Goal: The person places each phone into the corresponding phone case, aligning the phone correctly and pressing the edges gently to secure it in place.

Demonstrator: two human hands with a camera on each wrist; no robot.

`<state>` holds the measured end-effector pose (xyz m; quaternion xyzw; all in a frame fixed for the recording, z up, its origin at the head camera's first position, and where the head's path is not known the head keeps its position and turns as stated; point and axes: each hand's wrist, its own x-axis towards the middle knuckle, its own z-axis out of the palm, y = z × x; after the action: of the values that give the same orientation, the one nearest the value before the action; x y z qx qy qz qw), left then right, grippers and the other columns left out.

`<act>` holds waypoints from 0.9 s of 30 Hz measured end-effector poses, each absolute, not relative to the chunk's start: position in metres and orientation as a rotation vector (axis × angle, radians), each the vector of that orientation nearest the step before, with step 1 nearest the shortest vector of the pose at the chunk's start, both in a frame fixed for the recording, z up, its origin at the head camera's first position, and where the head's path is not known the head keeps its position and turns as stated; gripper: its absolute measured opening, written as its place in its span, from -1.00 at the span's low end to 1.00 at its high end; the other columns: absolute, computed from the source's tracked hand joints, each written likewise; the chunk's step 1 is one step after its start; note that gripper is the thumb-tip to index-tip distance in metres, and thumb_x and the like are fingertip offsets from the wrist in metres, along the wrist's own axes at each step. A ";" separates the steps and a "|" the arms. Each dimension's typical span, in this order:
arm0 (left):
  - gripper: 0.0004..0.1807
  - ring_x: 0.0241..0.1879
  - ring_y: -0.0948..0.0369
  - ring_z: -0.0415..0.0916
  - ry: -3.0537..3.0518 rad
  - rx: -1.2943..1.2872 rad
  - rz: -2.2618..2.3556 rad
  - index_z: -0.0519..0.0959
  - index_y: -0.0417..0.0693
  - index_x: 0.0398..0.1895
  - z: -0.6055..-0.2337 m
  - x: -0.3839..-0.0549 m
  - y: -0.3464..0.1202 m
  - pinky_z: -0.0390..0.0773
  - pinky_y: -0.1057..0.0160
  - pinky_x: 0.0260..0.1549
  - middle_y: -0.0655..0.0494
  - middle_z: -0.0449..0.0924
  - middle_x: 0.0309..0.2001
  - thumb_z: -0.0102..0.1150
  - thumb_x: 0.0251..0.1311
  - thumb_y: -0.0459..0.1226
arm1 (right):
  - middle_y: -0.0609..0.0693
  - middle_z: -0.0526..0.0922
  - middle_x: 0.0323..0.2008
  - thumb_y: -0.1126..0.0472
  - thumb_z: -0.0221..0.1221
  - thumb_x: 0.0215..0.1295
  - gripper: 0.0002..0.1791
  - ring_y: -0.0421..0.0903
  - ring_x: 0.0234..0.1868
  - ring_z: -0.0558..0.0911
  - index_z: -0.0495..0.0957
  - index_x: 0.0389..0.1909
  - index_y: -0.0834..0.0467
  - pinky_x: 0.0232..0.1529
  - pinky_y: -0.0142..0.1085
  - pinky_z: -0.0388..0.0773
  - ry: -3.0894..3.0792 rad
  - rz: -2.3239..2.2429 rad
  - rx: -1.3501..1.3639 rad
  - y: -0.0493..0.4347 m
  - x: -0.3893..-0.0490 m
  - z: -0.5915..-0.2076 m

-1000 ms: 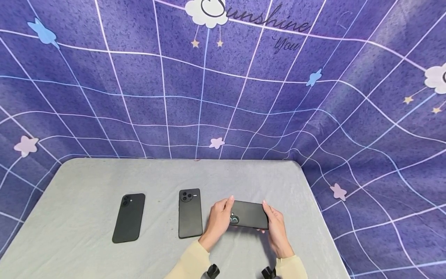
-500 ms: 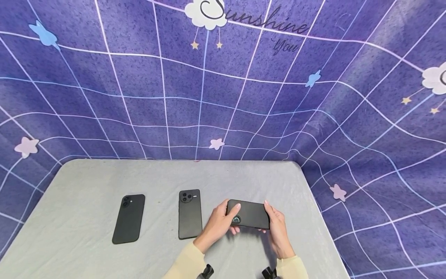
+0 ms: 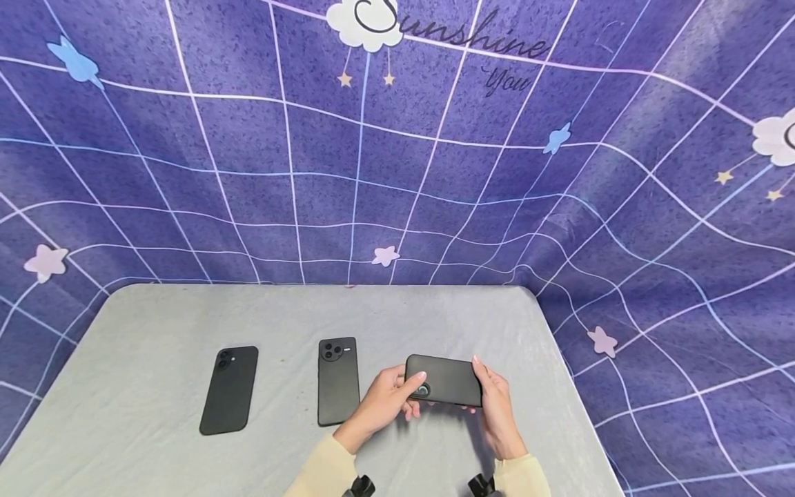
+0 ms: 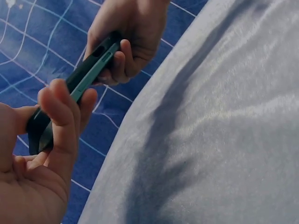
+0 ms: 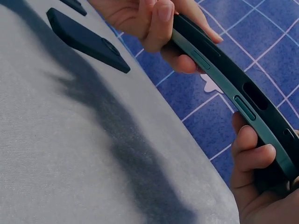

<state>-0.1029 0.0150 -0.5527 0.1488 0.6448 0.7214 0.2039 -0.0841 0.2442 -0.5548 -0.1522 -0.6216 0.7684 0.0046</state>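
Between both hands, above the table, is a teal-edged phone (image 5: 224, 85) in a dark phone case (image 3: 450, 379), held sideways with its back up. In the right wrist view, the case's side with its cutouts stands off the phone's edge, leaving the side buttons bare. My left hand (image 3: 384, 398) grips the camera end, its thumb on the back beside the camera opening and its fingers underneath. My right hand (image 3: 497, 407) holds the opposite end, thumb along the short edge and fingers below. The phone's screen is hidden.
Two dark phones lie back up on the grey-covered table (image 3: 279, 455): one with a round camera ring (image 3: 339, 386) just left of my left hand, another (image 3: 230, 393) farther left. A purple grid-patterned curtain (image 3: 397, 172) hangs behind and at the right.
My left hand has moved down and left, its thumb going from the top edge to beside the camera opening. The right hand and the cased phone have barely shifted.
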 end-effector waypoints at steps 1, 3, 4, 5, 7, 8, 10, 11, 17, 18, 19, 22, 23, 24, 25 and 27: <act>-0.61 -0.59 0.26 0.62 1.764 0.414 2.021 0.54 -0.41 0.14 -0.552 -0.102 0.014 0.62 0.42 -0.58 -0.47 0.75 -0.19 0.09 0.67 -0.16 | -0.07 0.67 -0.58 -0.11 0.11 0.68 -0.55 -0.20 -0.71 0.53 0.62 -0.29 0.16 -0.71 -0.44 0.33 -1.945 2.407 -0.481 0.245 -0.084 -0.555; -0.59 -0.56 0.25 0.64 1.729 0.404 2.027 0.52 -0.44 0.18 -0.551 -0.102 0.014 0.65 0.42 -0.54 -0.50 0.74 -0.16 0.09 0.67 -0.18 | -0.07 0.67 -0.57 -0.10 0.11 0.69 -0.57 -0.20 -0.71 0.53 0.61 -0.28 0.16 -0.71 -0.44 0.32 -1.949 2.405 -0.477 0.245 -0.084 -0.555; -0.59 -0.55 0.25 0.66 1.718 0.402 2.028 0.51 -0.44 0.20 -0.551 -0.102 0.014 0.66 0.42 -0.54 -0.51 0.73 -0.15 0.09 0.67 -0.18 | -0.07 0.67 -0.57 -0.10 0.11 0.69 -0.57 -0.20 -0.71 0.53 0.61 -0.28 0.16 -0.71 -0.44 0.32 -1.952 2.405 -0.475 0.245 -0.084 -0.555; -0.59 -0.55 0.25 0.66 1.710 0.402 2.029 0.50 -0.45 0.20 -0.551 -0.102 0.013 0.67 0.41 -0.53 -0.51 0.73 -0.15 0.09 0.67 -0.19 | -0.07 0.67 -0.58 -0.10 0.11 0.68 -0.57 -0.20 -0.71 0.53 0.61 -0.28 0.15 -0.71 -0.44 0.31 -1.952 2.405 -0.477 0.245 -0.084 -0.555; -0.61 -0.54 0.24 0.66 1.707 0.407 2.024 0.50 -0.45 0.19 -0.550 -0.101 0.013 0.67 0.41 -0.52 -0.51 0.73 -0.15 0.07 0.68 -0.20 | -0.07 0.67 -0.58 -0.10 0.11 0.68 -0.57 -0.20 -0.71 0.53 0.61 -0.28 0.16 -0.71 -0.44 0.31 -1.954 2.404 -0.472 0.244 -0.084 -0.554; -0.62 -0.54 0.24 0.66 1.708 0.411 2.020 0.49 -0.44 0.18 -0.550 -0.101 0.013 0.67 0.41 -0.51 -0.51 0.73 -0.15 0.06 0.68 -0.20 | -0.08 0.67 -0.58 -0.10 0.11 0.69 -0.57 -0.20 -0.71 0.53 0.61 -0.28 0.16 -0.71 -0.44 0.32 -1.957 2.402 -0.467 0.244 -0.084 -0.554; -0.64 -0.53 0.24 0.65 1.724 0.418 2.006 0.48 -0.43 0.15 -0.549 -0.100 0.014 0.67 0.40 -0.50 -0.50 0.73 -0.15 0.03 0.69 -0.21 | -0.08 0.67 -0.58 -0.10 0.10 0.69 -0.56 -0.20 -0.71 0.53 0.61 -0.29 0.16 -0.71 -0.44 0.32 -1.958 2.401 -0.459 0.244 -0.084 -0.554; -0.65 -0.54 0.24 0.64 1.738 0.422 1.997 0.48 -0.42 0.14 -0.549 -0.100 0.014 0.66 0.40 -0.50 -0.50 0.73 -0.16 0.02 0.69 -0.21 | -0.08 0.67 -0.58 -0.09 0.10 0.69 -0.56 -0.20 -0.71 0.52 0.61 -0.29 0.16 -0.71 -0.44 0.32 -1.956 2.399 -0.455 0.244 -0.084 -0.554; -0.73 -0.54 0.18 0.62 1.790 0.424 1.969 0.49 -0.37 0.04 -0.549 -0.100 0.014 0.66 0.38 -0.50 -0.47 0.73 -0.24 0.02 0.69 -0.25 | -0.09 0.65 -0.59 -0.08 0.11 0.69 -0.56 -0.20 -0.71 0.51 0.59 -0.33 0.16 -0.72 -0.44 0.30 -1.950 2.397 -0.453 0.244 -0.084 -0.555; -0.73 -0.54 0.18 0.62 1.789 0.422 1.969 0.49 -0.37 0.04 -0.549 -0.100 0.014 0.65 0.38 -0.50 -0.46 0.73 -0.25 0.02 0.69 -0.25 | -0.09 0.65 -0.59 -0.09 0.11 0.69 -0.56 -0.20 -0.71 0.51 0.59 -0.33 0.16 -0.72 -0.44 0.31 -1.951 2.398 -0.454 0.244 -0.084 -0.555; -0.73 -0.54 0.17 0.62 1.784 0.421 1.972 0.49 -0.37 0.05 -0.549 -0.100 0.014 0.65 0.38 -0.49 -0.45 0.73 -0.24 0.03 0.69 -0.24 | -0.09 0.65 -0.59 -0.09 0.11 0.69 -0.56 -0.20 -0.71 0.51 0.59 -0.33 0.16 -0.72 -0.43 0.31 -1.950 2.399 -0.455 0.244 -0.084 -0.555; -0.67 -0.52 0.20 0.63 1.754 0.418 1.993 0.48 -0.39 0.12 -0.550 -0.100 0.014 0.65 0.39 -0.48 -0.40 0.74 -0.22 0.03 0.69 -0.21 | -0.09 0.66 -0.58 -0.09 0.09 0.70 -0.56 -0.21 -0.70 0.53 0.60 -0.32 0.16 -0.71 -0.44 0.33 -1.951 2.403 -0.457 0.244 -0.084 -0.554; -0.64 -0.51 0.21 0.64 1.734 0.416 2.004 0.47 -0.40 0.15 -0.550 -0.100 0.014 0.66 0.38 -0.46 -0.38 0.73 -0.22 0.03 0.69 -0.19 | -0.09 0.66 -0.58 -0.09 0.09 0.70 -0.56 -0.21 -0.70 0.53 0.60 -0.31 0.16 -0.71 -0.44 0.33 -1.949 2.403 -0.457 0.244 -0.084 -0.554; -0.62 -0.49 0.22 0.65 1.712 0.411 2.016 0.45 -0.41 0.17 -0.550 -0.100 0.014 0.68 0.37 -0.44 -0.36 0.73 -0.23 0.03 0.70 -0.18 | -0.09 0.65 -0.58 -0.08 0.08 0.70 -0.56 -0.22 -0.69 0.53 0.60 -0.31 0.16 -0.71 -0.44 0.34 -1.943 2.406 -0.456 0.245 -0.084 -0.554; -0.61 -0.47 0.22 0.67 1.682 0.406 2.031 0.44 -0.43 0.19 -0.550 -0.101 0.014 0.70 0.35 -0.42 -0.33 0.73 -0.22 0.02 0.70 -0.18 | -0.09 0.65 -0.58 -0.08 0.08 0.71 -0.56 -0.22 -0.69 0.52 0.60 -0.31 0.16 -0.71 -0.44 0.34 -1.936 2.409 -0.454 0.245 -0.084 -0.553; -0.59 -0.41 0.20 0.71 1.632 0.402 2.051 0.42 -0.46 0.21 -0.550 -0.100 0.013 0.74 0.31 -0.36 -0.25 0.73 -0.24 0.02 0.70 -0.20 | -0.09 0.64 -0.58 -0.08 0.08 0.71 -0.55 -0.22 -0.69 0.51 0.59 -0.31 0.17 -0.71 -0.44 0.33 -1.927 2.415 -0.451 0.245 -0.084 -0.553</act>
<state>-0.1003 0.0135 -0.5503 0.1471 0.5969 0.7505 0.2426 -0.0837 0.2453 -0.5526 -0.1444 -0.6170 0.7735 0.0096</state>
